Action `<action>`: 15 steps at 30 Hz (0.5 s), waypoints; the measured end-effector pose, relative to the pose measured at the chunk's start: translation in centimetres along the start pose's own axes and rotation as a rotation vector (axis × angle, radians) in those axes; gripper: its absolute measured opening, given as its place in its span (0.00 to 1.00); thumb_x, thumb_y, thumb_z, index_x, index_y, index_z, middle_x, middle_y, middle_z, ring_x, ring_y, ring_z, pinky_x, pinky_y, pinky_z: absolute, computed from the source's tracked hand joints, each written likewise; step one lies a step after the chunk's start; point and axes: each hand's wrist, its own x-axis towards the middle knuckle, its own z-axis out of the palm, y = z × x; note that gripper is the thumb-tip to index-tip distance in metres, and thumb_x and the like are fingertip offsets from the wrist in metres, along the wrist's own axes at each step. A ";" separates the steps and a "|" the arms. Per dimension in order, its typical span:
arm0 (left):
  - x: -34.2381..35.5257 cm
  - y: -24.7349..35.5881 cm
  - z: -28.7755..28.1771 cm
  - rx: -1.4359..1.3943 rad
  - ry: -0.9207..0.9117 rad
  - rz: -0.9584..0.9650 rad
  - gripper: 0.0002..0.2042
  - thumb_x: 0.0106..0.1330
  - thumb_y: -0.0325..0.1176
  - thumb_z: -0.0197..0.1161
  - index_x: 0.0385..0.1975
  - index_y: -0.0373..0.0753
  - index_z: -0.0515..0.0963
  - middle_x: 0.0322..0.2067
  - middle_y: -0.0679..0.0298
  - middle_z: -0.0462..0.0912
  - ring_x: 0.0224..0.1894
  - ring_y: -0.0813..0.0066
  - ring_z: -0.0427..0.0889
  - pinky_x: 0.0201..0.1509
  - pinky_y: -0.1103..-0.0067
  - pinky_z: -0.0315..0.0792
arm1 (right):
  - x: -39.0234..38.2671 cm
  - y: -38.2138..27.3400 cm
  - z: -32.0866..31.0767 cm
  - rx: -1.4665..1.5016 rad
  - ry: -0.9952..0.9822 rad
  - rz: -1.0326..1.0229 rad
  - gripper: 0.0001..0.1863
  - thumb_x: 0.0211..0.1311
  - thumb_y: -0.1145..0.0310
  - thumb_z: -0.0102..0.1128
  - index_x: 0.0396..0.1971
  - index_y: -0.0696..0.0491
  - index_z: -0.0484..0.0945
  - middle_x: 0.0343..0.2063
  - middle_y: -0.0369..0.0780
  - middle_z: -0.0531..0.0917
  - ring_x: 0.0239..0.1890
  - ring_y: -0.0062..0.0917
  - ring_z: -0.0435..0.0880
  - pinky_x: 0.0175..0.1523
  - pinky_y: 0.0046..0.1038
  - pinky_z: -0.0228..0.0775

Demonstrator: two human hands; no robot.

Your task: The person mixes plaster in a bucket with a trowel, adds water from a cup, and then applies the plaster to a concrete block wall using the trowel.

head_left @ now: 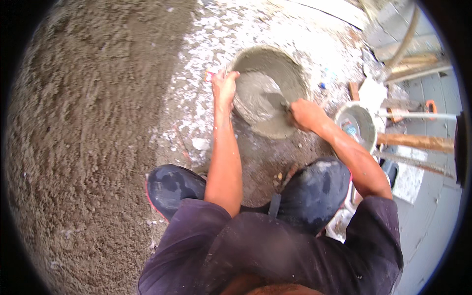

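In front of my knees stands a round bucket (pixel 291 66), its inner wall coated with grey cement. A wet grey mix (pixel 251 93) lies inside. My left hand (pixel 224 89) grips the bucket's left rim, thumb on the near side; its other fingers are partly hidden. A small red and white thing (pixel 210 76) shows beside that hand; I cannot make out what it is. At the bucket's right side, my right hand (pixel 305 114) is closed around a trowel (pixel 275 100). The trowel's blade reaches into the bucket against the mix, and its handle is mostly covered by my fingers.
Rough grey concrete (pixel 93 123) spreads along the left. A smaller bucket (pixel 372 115) with clear plastic inside stands right of my right forearm. Wooden poles (pixel 418 142), an orange-handled tool (pixel 431 106) and a hose (pixel 408 39) lie near the block wall (pixel 425 206).
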 end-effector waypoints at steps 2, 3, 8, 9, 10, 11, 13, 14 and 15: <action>0.6 -0.6 -2.1 -0.099 -0.010 -0.033 0.19 0.55 0.27 0.63 0.47 0.29 0.80 0.38 0.59 0.85 0.39 0.71 0.81 0.48 0.74 0.73 | -1.1 -0.8 -2.4 0.190 0.132 -0.095 0.12 0.60 0.69 0.53 0.31 0.59 0.83 0.29 0.53 0.84 0.34 0.49 0.85 0.40 0.47 0.78; 0.8 -0.9 -2.1 -0.101 0.014 -0.045 0.22 0.55 0.28 0.64 0.51 0.30 0.77 0.42 0.57 0.84 0.44 0.69 0.80 0.52 0.73 0.71 | -1.3 -0.9 -2.2 0.162 0.212 -0.009 0.12 0.59 0.67 0.56 0.33 0.59 0.83 0.28 0.54 0.84 0.34 0.49 0.85 0.41 0.47 0.77; 1.1 -2.0 -5.1 0.266 0.119 -0.267 0.24 0.57 0.38 0.69 0.49 0.29 0.76 0.38 0.56 0.83 0.39 0.69 0.80 0.44 0.73 0.75 | -1.9 -0.6 -4.1 0.040 -0.023 -0.053 0.15 0.57 0.64 0.62 0.41 0.58 0.80 0.27 0.55 0.83 0.33 0.50 0.84 0.42 0.48 0.76; 0.5 -2.0 -5.7 0.333 0.084 -0.329 0.23 0.56 0.40 0.71 0.47 0.30 0.76 0.35 0.58 0.83 0.36 0.69 0.80 0.41 0.73 0.75 | -2.6 -0.6 -4.8 0.211 0.086 -0.025 0.16 0.58 0.65 0.62 0.43 0.58 0.79 0.27 0.54 0.83 0.33 0.51 0.83 0.42 0.48 0.75; -0.4 -1.8 -6.4 0.401 0.051 -0.394 0.23 0.55 0.41 0.72 0.44 0.30 0.77 0.32 0.60 0.82 0.33 0.69 0.80 0.38 0.73 0.76 | -3.4 -0.7 -5.5 0.386 0.190 0.004 0.17 0.58 0.66 0.62 0.45 0.58 0.78 0.27 0.54 0.83 0.33 0.51 0.83 0.42 0.48 0.75; -1.6 -1.4 -6.6 0.362 0.006 -0.470 0.22 0.55 0.42 0.72 0.43 0.32 0.78 0.31 0.61 0.82 0.30 0.70 0.80 0.35 0.73 0.76 | -4.0 -0.5 -5.4 0.472 0.298 0.054 0.16 0.59 0.66 0.63 0.43 0.59 0.78 0.27 0.55 0.83 0.35 0.52 0.82 0.41 0.48 0.73; -4.6 -1.8 -6.2 0.204 -0.021 -0.506 0.20 0.55 0.42 0.72 0.41 0.34 0.79 0.29 0.63 0.82 0.27 0.71 0.79 0.29 0.72 0.75 | -6.7 -1.0 -6.4 0.571 0.433 0.116 0.16 0.60 0.65 0.61 0.43 0.60 0.77 0.27 0.56 0.81 0.36 0.54 0.81 0.40 0.48 0.71; -5.4 -2.5 -5.6 0.093 -0.013 -0.443 0.18 0.55 0.42 0.71 0.40 0.35 0.80 0.29 0.63 0.82 0.25 0.72 0.79 0.27 0.72 0.75 | -8.2 -0.1 -5.6 0.657 0.377 0.156 0.16 0.60 0.65 0.61 0.42 0.60 0.77 0.27 0.57 0.81 0.35 0.55 0.81 0.40 0.48 0.70; -5.6 -1.8 -3.8 0.071 0.014 -0.457 0.16 0.56 0.39 0.70 0.38 0.35 0.82 0.27 0.63 0.83 0.24 0.72 0.79 0.26 0.72 0.74 | -9.6 1.2 -4.8 0.743 0.350 0.213 0.15 0.60 0.65 0.61 0.41 0.61 0.77 0.27 0.58 0.80 0.35 0.56 0.80 0.40 0.48 0.69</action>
